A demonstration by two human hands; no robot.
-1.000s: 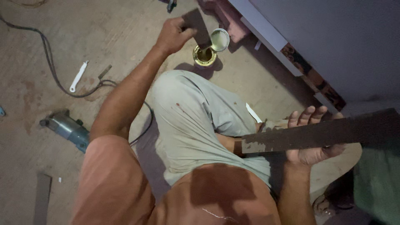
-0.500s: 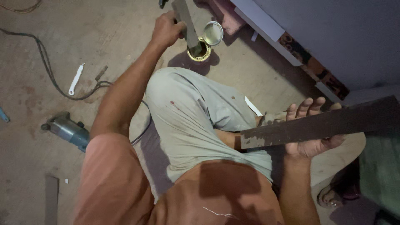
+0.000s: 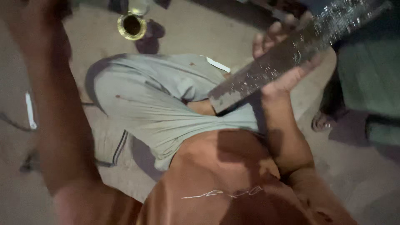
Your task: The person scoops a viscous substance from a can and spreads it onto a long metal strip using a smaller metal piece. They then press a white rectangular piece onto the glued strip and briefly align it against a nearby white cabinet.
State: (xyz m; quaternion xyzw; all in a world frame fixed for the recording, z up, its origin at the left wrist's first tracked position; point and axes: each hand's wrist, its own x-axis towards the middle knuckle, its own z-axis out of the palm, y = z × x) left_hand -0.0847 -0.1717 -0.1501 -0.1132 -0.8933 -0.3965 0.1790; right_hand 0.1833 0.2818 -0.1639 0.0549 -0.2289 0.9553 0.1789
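Note:
My right hand point(image 3: 286, 81) grips a long flat dark metal bar point(image 3: 291, 50) from underneath, fingers curled over its far edge. The bar slants up to the right, above my grey-trousered knee point(image 3: 166, 100). My left arm is raised along the left edge, badly blurred. My left hand point(image 3: 39, 10) is at the top left corner, and what it holds is not visible. A small open tin can point(image 3: 132, 26) with a brass-coloured rim stands on the floor beyond my knee, to the right of the left hand.
A white spanner point(image 3: 29, 110) and a dark cable point(image 3: 8, 121) lie on the concrete floor at left. A blurred power tool point(image 3: 29, 162) lies lower left. At right are a sandalled foot point(image 3: 325, 121) and a green object point(image 3: 371, 83).
My left hand has lifted away from the tin can and swung to the upper left. The bar in my right hand has tilted up more steeply. The view has moved closer.

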